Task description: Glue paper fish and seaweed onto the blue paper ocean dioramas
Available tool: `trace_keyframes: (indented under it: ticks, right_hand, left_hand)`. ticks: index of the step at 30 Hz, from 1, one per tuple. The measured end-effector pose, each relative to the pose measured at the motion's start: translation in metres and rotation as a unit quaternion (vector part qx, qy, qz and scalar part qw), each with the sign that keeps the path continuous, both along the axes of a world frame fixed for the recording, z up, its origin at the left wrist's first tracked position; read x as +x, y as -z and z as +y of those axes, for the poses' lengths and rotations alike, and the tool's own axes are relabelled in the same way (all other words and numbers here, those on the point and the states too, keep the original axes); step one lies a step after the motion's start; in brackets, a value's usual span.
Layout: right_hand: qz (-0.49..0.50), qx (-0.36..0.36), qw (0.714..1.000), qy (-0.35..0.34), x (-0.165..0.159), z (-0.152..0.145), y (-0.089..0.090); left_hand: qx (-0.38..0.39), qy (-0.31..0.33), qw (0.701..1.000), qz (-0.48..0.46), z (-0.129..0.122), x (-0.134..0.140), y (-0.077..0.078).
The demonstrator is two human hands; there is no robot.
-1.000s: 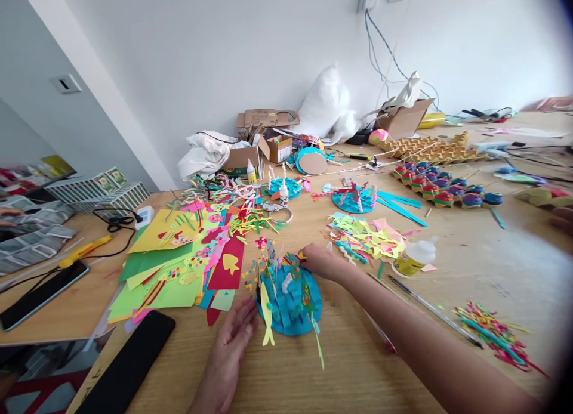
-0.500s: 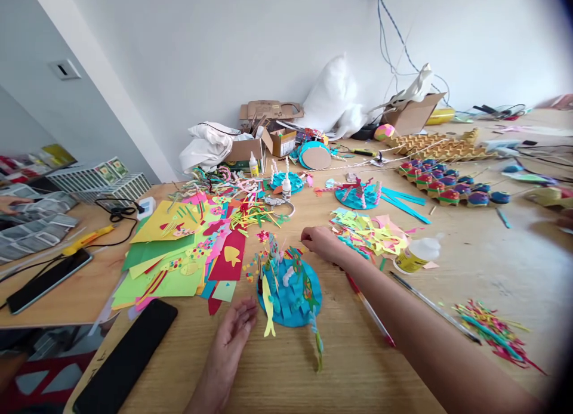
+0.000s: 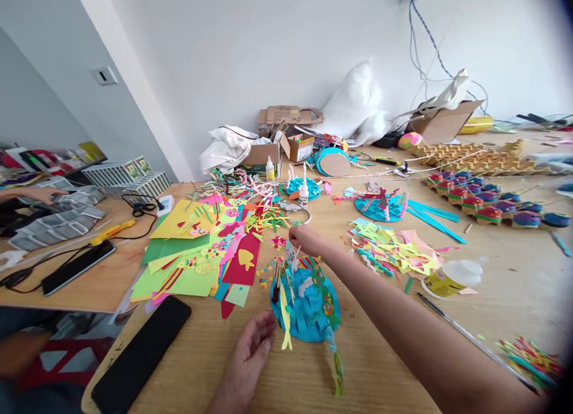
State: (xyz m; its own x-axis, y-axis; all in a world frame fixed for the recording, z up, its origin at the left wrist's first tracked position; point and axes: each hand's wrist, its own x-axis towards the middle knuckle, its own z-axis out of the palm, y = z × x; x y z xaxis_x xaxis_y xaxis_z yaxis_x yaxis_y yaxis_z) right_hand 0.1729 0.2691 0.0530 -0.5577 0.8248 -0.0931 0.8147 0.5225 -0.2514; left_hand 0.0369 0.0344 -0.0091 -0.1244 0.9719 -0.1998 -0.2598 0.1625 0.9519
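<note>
In front of me lies a blue round paper craft (image 3: 308, 327) with curled strips, patterned paper fish and twisted stems standing on it. A yellow paper fish (image 3: 285, 318) hangs over its left edge. My left hand (image 3: 253, 348) rests beside that edge, fingers loosely bent and thumb apart, with nothing in it. Past the far side of the craft is my right hand (image 3: 307, 241), fingers pressed together and pointing down. Whatever lies between those fingertips is hidden. Small pink-red paper pieces (image 3: 278, 242) lie just left of it.
Coloured paper sheets (image 3: 179, 250) and a black phone (image 3: 142, 348) lie to the left. A glue bottle (image 3: 303, 194) stands behind my right hand. Paper scraps (image 3: 394, 247), a yellow-labelled tub (image 3: 452, 278) and a pen (image 3: 470, 336) are at right. At far left a person's arm (image 3: 33, 193) reaches over grey trays.
The view has turned left, so the table things appear further right. My right hand has moved left, from the craft's far right to behind its middle. My left hand stays beside the craft.
</note>
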Motion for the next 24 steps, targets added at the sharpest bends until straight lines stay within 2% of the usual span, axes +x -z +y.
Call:
trace_keyframes:
  ticks: [5,9,12,14,17,20,24]
  right_hand:
    - [0.007,-0.012,1.000,0.019,0.009,0.004,0.007]
    - [0.016,-0.016,0.998,0.063,0.047,-0.005,0.003]
    - [0.019,-0.008,0.995,0.097,0.082,-0.031,-0.007]
    - [0.023,-0.003,0.994,0.103,0.099,-0.058,-0.012]
    - [0.068,-0.008,0.996,0.059,0.110,-0.106,-0.010]
    - [0.108,-0.023,0.994,0.027,0.107,-0.146,0.003]
    - [0.133,-0.015,0.990,0.030,0.100,-0.172,0.020]
  left_hand:
    - [-0.041,0.006,0.999,0.029,-0.002,0.000,-0.017]
    - [-0.046,0.009,0.996,0.076,-0.009,-0.003,-0.026]
    - [-0.046,0.066,0.986,0.146,-0.017,-0.002,-0.030]
    - [-0.013,0.128,0.971,0.203,-0.021,0.002,-0.035]
    - [0.072,0.248,0.929,0.267,-0.023,0.014,-0.045]
    - [0.147,0.341,0.870,0.325,-0.023,0.029,-0.055]
    - [0.226,0.414,0.754,0.458,-0.021,0.045,-0.060]
